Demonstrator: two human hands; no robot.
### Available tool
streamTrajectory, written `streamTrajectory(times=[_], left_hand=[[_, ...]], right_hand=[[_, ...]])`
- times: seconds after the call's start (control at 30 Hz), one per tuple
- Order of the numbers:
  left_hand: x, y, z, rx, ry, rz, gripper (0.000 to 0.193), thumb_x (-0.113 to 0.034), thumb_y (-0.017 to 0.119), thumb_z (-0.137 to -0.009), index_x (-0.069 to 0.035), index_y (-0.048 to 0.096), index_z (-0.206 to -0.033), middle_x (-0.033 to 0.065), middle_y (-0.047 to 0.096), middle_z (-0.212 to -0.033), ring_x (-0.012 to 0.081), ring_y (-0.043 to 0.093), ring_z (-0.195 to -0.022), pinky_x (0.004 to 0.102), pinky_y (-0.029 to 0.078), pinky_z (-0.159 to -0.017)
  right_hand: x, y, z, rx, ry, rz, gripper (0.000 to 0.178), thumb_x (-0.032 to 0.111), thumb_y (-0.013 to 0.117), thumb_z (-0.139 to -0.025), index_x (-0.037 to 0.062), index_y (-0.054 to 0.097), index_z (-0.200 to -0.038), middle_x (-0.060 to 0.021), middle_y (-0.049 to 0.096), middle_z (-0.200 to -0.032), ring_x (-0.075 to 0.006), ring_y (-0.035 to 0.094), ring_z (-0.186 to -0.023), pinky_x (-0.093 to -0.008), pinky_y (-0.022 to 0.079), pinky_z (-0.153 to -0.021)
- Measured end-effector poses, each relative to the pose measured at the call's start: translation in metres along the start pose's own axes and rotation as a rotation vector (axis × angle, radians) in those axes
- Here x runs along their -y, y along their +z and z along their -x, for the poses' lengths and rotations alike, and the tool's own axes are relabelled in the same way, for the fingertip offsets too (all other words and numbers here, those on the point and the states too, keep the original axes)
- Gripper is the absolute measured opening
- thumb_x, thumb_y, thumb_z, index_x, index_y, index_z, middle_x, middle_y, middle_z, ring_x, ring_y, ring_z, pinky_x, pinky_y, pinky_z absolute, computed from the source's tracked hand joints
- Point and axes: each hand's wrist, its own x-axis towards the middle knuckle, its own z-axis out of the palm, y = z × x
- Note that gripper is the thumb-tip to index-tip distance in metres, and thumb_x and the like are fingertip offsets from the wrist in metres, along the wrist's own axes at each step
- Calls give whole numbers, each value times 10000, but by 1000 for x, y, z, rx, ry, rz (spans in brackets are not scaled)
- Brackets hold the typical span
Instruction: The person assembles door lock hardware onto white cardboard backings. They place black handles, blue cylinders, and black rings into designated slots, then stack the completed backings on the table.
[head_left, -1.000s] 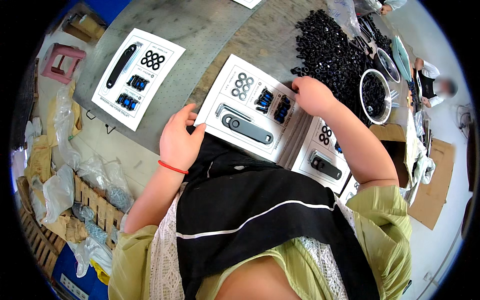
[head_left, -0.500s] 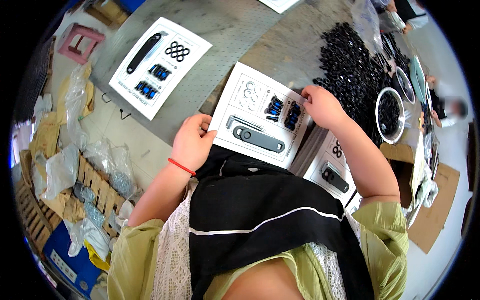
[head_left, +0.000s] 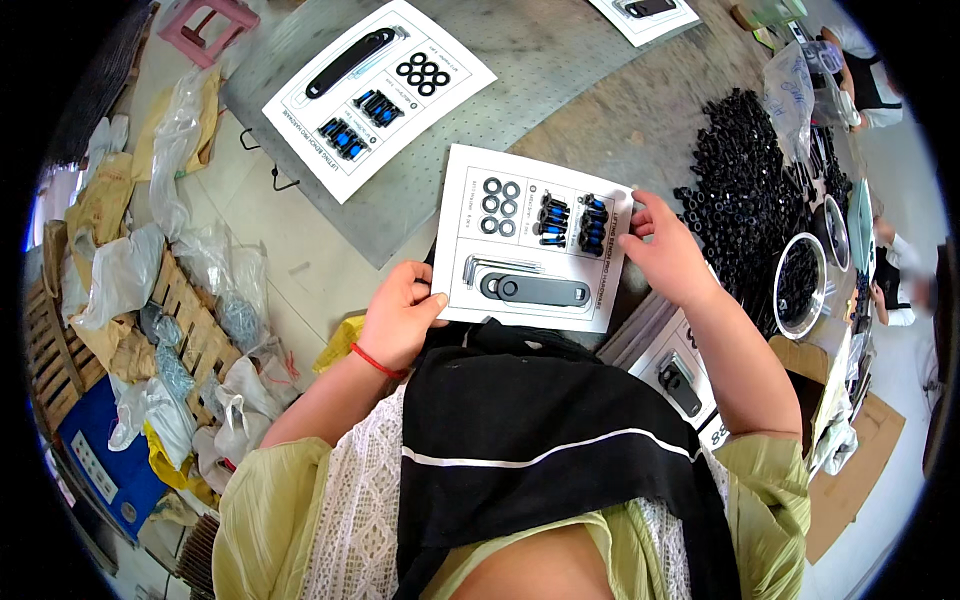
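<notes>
Between my two hands is a white hardware card (head_left: 520,256), printed side up, above my lap at the table's edge. Black washers, two groups of black bolts with blue bands, hex keys and a flat dark wrench show on it. My left hand (head_left: 400,315), with a red cord at the wrist, pinches the card's lower left edge, thumb on top. The upper right edge is gripped by my right hand (head_left: 665,245), fingers bent around it. Beside my right forearm, a stack of similar cards (head_left: 650,345) lies partly under the held card.
Another hardware card (head_left: 385,95) lies on the grey table (head_left: 540,100) at the far left, with one more (head_left: 645,18) at the far edge. A heap of small black parts (head_left: 738,180) and a bowl (head_left: 800,285) stand right. Plastic bags and pallets lie left. People are at the far right.
The held card has turned to lie straighter across my body, both hands still on it. Its washers, pale before, now look dark. The whole view has shifted, bringing the far card further in.
</notes>
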Motion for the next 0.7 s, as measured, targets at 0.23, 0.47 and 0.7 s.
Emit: streamTrajectory(times=[0.23, 0.47, 0.7], left_hand=[[20, -3, 11, 41, 23, 169, 335, -5, 564, -896, 36, 441, -1205, 117, 652, -1013, 153, 628, -866, 306, 532, -755], [27, -4, 14, 84, 102, 257, 435, 25, 562, -877, 10, 443, -1296, 79, 684, -1018, 117, 634, -865, 253, 474, -701], [23, 1, 16, 3, 98, 326, 436, 20, 555, -892, -9, 436, -1310, 101, 657, -1111, 149, 631, -942, 295, 514, -793]], right_hand=[[10, 18, -18, -2, -115, -458, 675, 119, 664, -812, -4, 386, -1415, -194, 548, -1287, -267, 541, -1168, -370, 449, -974], [54, 26, -51, 137, -257, -675, 689, 58, 613, -805, 13, 349, -1440, -176, 470, -1387, -265, 437, -1270, -380, 344, -1064], [87, 34, -79, 185, -313, -696, 690, 55, 641, -798, 12, 367, -1429, -216, 465, -1401, -295, 452, -1288, -388, 372, -1063]])
